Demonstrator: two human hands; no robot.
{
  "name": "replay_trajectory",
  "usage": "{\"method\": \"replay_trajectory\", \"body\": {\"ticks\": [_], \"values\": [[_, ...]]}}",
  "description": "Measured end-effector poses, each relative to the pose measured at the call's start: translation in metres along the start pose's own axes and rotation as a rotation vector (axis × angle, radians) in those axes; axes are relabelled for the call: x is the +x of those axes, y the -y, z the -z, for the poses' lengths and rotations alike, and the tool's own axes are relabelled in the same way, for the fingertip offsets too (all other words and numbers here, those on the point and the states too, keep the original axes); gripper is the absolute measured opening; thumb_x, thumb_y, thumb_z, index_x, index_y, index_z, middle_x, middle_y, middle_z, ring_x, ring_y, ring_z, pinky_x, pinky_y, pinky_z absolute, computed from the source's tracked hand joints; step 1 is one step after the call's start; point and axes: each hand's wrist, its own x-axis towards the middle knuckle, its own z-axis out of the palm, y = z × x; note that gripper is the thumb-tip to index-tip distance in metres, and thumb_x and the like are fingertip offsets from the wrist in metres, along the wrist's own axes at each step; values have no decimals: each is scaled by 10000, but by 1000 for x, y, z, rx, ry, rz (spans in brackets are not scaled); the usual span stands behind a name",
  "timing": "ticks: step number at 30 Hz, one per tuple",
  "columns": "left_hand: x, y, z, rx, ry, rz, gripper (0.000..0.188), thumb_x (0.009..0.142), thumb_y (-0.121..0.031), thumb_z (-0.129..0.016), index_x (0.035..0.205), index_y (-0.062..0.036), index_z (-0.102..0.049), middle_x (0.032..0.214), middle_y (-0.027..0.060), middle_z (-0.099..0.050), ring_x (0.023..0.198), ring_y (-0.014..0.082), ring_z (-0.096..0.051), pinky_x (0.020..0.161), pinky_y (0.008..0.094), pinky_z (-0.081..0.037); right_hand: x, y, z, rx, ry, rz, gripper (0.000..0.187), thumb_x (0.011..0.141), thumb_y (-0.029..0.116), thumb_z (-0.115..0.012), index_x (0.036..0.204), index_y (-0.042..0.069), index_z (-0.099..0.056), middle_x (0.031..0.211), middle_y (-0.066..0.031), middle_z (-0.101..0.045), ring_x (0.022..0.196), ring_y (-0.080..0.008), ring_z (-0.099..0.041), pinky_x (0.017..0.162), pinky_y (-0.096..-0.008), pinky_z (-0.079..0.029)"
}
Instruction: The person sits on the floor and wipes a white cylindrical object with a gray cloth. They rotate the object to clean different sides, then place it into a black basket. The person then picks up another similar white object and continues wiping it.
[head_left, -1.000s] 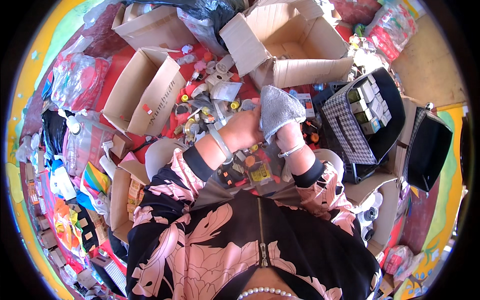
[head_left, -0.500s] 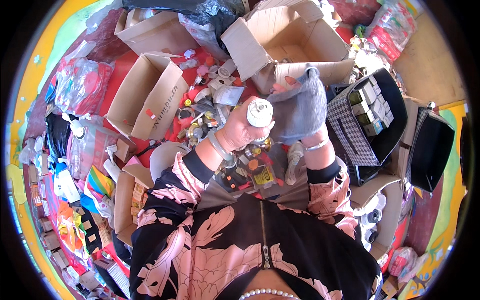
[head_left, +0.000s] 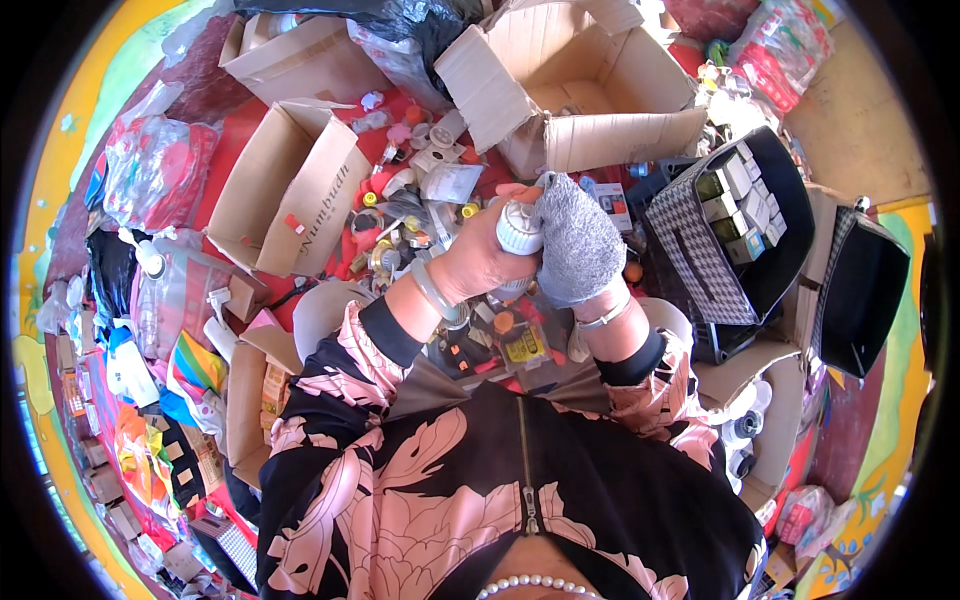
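In front of my chest, my left hand [head_left: 478, 252] is closed around a white round piece with a ribbed side [head_left: 520, 230]; its exact kind is unclear. A grey fuzzy cloth [head_left: 583, 245] drapes over my right hand [head_left: 603, 303], hiding most of its fingers. The cloth's left edge touches the white ribbed piece and the fingers of my left hand. Under my hands lies a heap of small parts [head_left: 405, 225], with a yellow-labelled pack [head_left: 525, 348] close to my lap.
Open cardboard boxes stand ahead, one at left [head_left: 285, 190] and a larger one [head_left: 575, 80] farther off. A houndstooth bin [head_left: 700, 255] at right holds several small white boxes. Nearer on the right, another cardboard box [head_left: 780, 400] contains white and dark round items.
My right hand has come left and turned, bringing the grey cloth from hanging loose to lying against the white ribbed piece. My left hand has tilted slightly and keeps its hold.
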Motion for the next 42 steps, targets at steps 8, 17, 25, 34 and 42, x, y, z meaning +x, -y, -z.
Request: {"method": "replay_trajectory", "body": {"ticks": [8,17,25,34,42], "values": [[-5,0,-5,681,-73,-150,546,557,-185,-765,1019,-35,-517,908,169,-621,897,368,-602,787,369,-485,-5,2,-11,1012,-129,-330,191,881,184,-540,986,28,-572,1009,-88,-617,933,-146,-559,823,-287,-449],[1,-14,-7,54,-5,-58,637,631,10,-694,1228,-60,-482,1081,17,-598,997,111,-544,902,281,-412,5,5,10,-15,77,70,395,635,75,-642,1006,40,-511,1073,-115,-594,960,-318,-538,867,-386,-409],[-5,-9,-11,626,-97,-102,508,628,-219,-737,1049,-49,-509,921,185,-628,891,375,-606,759,411,-494,0,0,-6,116,-122,7,324,678,112,-645,981,35,-561,875,-110,-612,843,-304,-597,756,-355,-466],[-3,-2,-9,947,67,-392,544,620,-232,-736,1079,-59,-502,857,147,-631,828,336,-614,726,423,-471,-12,-7,5,172,-38,130,351,770,122,-574,1104,15,-562,1105,-116,-596,1021,-230,-569,883,-330,-447],[-5,-1,-11,422,43,-78,760,621,-254,-708,1267,-32,-376,960,192,-631,908,379,-604,791,390,-480,-19,-18,-9,-327,208,181,464,741,201,-573,1185,69,-551,1152,-127,-561,1095,-273,-517,961,-380,-378]]}}
